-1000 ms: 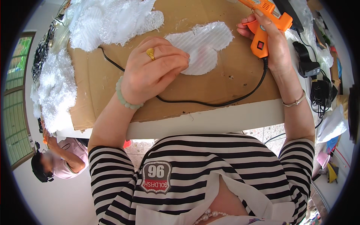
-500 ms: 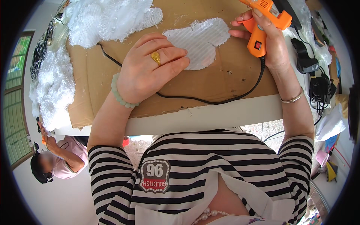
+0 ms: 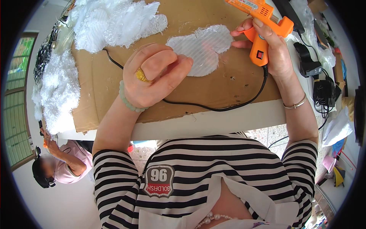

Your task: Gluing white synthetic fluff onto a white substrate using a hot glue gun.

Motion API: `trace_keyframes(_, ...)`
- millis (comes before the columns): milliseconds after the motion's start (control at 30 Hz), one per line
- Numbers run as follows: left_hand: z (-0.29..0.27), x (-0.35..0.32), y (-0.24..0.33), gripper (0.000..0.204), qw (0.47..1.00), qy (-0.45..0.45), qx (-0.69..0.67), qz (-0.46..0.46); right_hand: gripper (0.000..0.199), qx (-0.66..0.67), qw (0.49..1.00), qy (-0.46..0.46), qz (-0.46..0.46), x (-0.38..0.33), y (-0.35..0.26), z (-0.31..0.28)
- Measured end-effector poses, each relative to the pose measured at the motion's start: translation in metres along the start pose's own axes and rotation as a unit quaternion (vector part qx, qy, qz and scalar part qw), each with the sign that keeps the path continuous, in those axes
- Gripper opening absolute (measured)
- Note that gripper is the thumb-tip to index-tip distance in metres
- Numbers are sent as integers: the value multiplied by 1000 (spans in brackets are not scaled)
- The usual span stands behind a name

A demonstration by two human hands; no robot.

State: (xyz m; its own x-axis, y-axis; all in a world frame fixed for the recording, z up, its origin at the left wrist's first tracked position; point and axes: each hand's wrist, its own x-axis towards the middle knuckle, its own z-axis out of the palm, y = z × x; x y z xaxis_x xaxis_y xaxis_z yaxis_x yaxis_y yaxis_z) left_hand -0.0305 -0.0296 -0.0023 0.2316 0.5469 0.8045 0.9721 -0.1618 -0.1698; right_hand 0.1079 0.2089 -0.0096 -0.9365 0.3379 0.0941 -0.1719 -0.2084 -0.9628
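Note:
A white, ribbed piece of fabric (image 3: 204, 51) with frayed edges lies flat on the brown cardboard (image 3: 228, 89). By its left edge is my left hand (image 3: 150, 78), its fingers curled in and the thumb against the index finger; whatever is in the pinch, if anything, is hidden. My right hand (image 3: 280, 59) holds an orange hot glue gun (image 3: 260, 45) by its handle, above the cardboard's right side. The gun's nozzle end points to the upper left, and its tip is cut off by the frame. Right fingertips reach close to the fabric's right edge.
The gun's black cord (image 3: 225, 110) loops over the cardboard and under my left arm. White fluffy fabric pieces (image 3: 110, 26) pile up far left, with more (image 3: 59, 89) at the table's left edge. Black adapters (image 3: 324, 91) lie right. Another person (image 3: 70, 160) sits at lower left.
My left fingers have curled inward from lying stretched over the fabric's left edge, and the hand has lifted off it. The glue gun has shifted slightly left and down in the view.

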Motion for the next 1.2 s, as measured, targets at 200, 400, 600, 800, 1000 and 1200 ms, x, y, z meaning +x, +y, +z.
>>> trace_keyframes(200,-1,3,-1,30,1000,4,7,16,34,1,1000,-28,-5,-3,-2,6)
trace_keyframes(400,-1,8,2,27,999,-10,-5,33,35,-9,1000,-5,-27,-4,-4,7)
trace_keyframes(600,5,3,1,25,999,-42,-7,7,25,98,961,251,-59,10,-22,-6)
trace_keyframes(800,9,-1,3,23,992,-115,-42,-27,25,131,958,242,-80,12,-15,-7)
trace_keyframes(1000,3,-2,-1,27,976,-167,-99,-94,23,154,960,227,-46,9,-18,3)
trace_keyframes(1200,-5,1,-7,41,867,-71,-321,-374,32,-30,990,70,-115,-3,-8,-4)
